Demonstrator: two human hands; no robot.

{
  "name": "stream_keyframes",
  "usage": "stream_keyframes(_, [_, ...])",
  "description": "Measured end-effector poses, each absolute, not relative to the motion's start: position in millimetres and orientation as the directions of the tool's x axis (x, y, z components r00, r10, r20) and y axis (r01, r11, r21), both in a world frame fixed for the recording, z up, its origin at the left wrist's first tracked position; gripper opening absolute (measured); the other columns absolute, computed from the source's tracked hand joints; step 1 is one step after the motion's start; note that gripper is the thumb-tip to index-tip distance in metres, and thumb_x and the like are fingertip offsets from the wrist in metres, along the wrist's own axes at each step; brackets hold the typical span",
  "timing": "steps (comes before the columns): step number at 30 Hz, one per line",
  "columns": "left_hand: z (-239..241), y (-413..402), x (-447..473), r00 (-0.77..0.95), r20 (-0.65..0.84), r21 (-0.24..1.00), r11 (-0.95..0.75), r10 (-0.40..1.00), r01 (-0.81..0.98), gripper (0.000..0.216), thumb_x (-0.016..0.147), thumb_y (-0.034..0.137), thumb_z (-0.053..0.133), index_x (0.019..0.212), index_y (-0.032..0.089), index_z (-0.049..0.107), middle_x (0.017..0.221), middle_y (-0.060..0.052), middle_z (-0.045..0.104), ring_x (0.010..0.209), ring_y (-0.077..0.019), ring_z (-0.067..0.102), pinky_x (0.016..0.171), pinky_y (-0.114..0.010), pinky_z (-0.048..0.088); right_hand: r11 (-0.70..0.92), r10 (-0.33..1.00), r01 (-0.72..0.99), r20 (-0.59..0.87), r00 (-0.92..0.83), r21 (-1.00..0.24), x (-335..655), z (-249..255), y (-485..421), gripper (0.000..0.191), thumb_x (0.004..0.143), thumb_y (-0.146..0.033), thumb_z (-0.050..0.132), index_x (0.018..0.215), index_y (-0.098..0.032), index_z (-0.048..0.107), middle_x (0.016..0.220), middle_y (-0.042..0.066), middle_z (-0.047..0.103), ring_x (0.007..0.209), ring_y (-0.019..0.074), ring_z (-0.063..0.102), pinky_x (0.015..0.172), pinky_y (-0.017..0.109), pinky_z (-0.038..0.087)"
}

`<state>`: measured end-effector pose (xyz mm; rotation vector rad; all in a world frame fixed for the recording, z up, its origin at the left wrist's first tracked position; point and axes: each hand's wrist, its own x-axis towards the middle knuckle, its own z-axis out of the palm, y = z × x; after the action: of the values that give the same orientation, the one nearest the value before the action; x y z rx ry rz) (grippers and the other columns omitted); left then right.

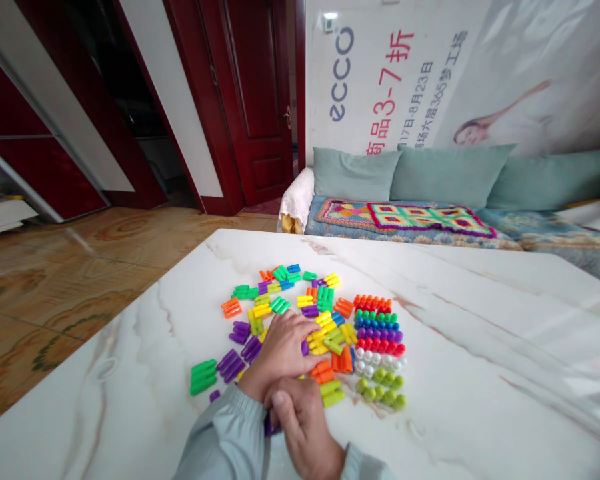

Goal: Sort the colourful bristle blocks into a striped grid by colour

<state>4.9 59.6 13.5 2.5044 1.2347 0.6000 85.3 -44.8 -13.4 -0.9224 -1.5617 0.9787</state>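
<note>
My left hand (pixel 286 347) lies palm down over a spread of colourful plastic pieces, thumb and forefinger apart. A purple piece (pixel 305 347) shows in the gap between them, and yellow pieces (pixel 324 328) are just beyond the fingertips. Close below, my right hand (pixel 303 420) is closed, its curled fingers against my left wrist; what they hold, if anything, is hidden. Another purple piece (pixel 271 425) peeks out beside the right fingers. Orange pieces (pixel 323 371) and lime pieces (pixel 333 393) lie right of my hands. Purple tube-like pieces (pixel 231 365) lie to the left.
Rows of round-topped pieces, including red (pixel 380 346), white (pixel 379 361) and lime (pixel 383 389), line the right side. A green piece (pixel 203 377) lies far left on the marble-patterned table (pixel 470 373). Behind stands a sofa (pixel 410 230) with cushions (pixel 450 175).
</note>
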Motion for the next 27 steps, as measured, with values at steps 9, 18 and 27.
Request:
stream_keyframes(9, [15, 58, 6, 0.47, 0.315, 0.496, -0.565, 0.825, 0.659, 0.038, 0.065, 0.019, 0.067, 0.102, 0.021, 0.072, 0.103, -0.007, 0.072, 0.101, -0.0297, 0.058, 0.093, -0.044, 0.043, 0.389, 0.91, 0.051, 0.375, -0.175, -0.92, 86, -12, -44, 0.055, 0.102, -0.051, 0.03, 0.066, -0.02, 0.058, 0.058, 0.0, 0.051, 0.055, 0.0123, 0.047, 0.057, 0.025, 0.037])
stream_keyframes(18, [19, 63, -16, 0.076, 0.353, 0.902, -0.361, 0.932, 0.236, 0.021, 0.084, 0.037, 0.056, 0.081, 0.021, 0.067, 0.08, -0.005, 0.067, 0.078, -0.0209, 0.063, 0.07, -0.031, 0.051, 0.418, 0.88, 0.096, 0.429, 0.201, -0.903, 90, -4, -42, 0.027, 0.102, -0.036, 0.039, 0.096, -0.023, 0.062, 0.085, 0.003, 0.061, 0.078, 0.0166, 0.058, 0.071, 0.028, 0.046])
stream_keyframes(27, [28, 56, -18, 0.394, 0.191, 0.953, -0.265, 0.899, 0.145, 0.028, 0.075, 0.042, 0.066, 0.063, 0.018, 0.058, 0.063, 0.0, 0.052, 0.063, -0.0151, 0.05, 0.059, -0.026, 0.041, 0.317, 0.882, -0.04, 0.279, 0.38, -0.948, 86, -13, -25, 0.026, 0.094, -0.038, 0.059, 0.113, -0.022, 0.057, 0.096, 0.004, 0.063, 0.077, 0.015, 0.06, 0.068, 0.027, 0.052])
